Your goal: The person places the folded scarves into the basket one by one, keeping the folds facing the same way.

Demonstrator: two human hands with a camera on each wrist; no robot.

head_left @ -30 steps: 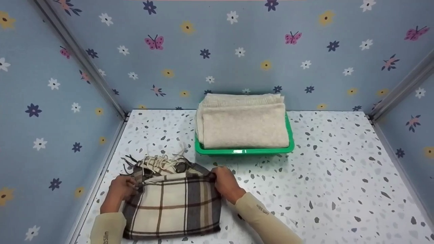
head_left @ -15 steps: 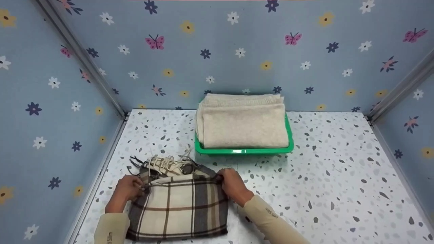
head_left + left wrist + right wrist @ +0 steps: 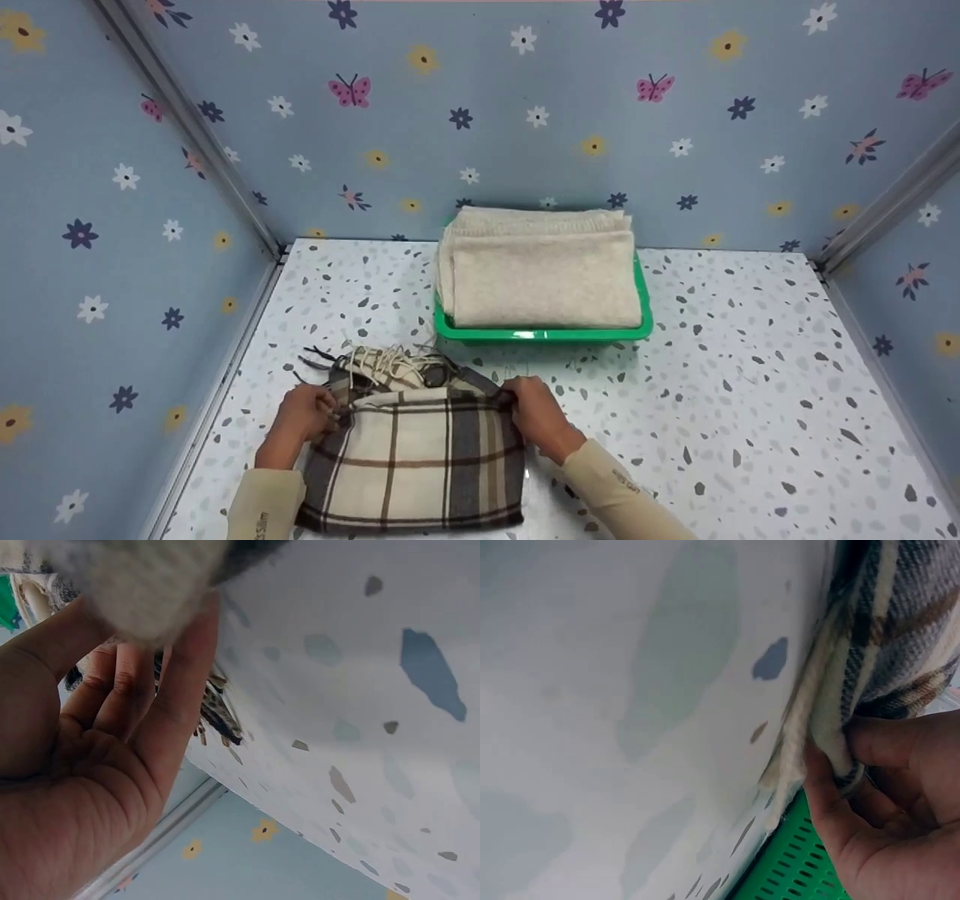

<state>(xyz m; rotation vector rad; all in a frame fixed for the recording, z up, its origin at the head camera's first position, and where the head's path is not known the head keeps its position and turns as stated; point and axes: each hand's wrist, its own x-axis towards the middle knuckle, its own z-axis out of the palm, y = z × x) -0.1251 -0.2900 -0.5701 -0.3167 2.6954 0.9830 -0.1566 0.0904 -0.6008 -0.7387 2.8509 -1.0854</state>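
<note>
A folded plaid scarf (image 3: 420, 457) in cream, grey and brown lies on the speckled table at the front left, its fringe (image 3: 390, 366) bunched along the far side. At the scarf's far left corner, my left hand (image 3: 306, 414) pinches the cloth; the left wrist view shows the thumb and fingers (image 3: 184, 682) meeting at a blurred fold. My right hand (image 3: 538, 412) pinches the far right corner, with thumb and fingers (image 3: 885, 742) closed on the layered edge in the right wrist view. Between the two hands the upper edge is drawn fairly straight.
Behind the scarf stands a green basket (image 3: 544, 334) holding folded beige cloth (image 3: 546, 281), close to the back wall. Blue patterned walls (image 3: 517, 97) bound the table (image 3: 735, 375) at the left, back and right. Bare tabletop extends to the right of the basket.
Both hands have shifted to the right with the scarf between them, sliding it slightly across the table. The grip at each corner stays the same. The basket has not moved.
</note>
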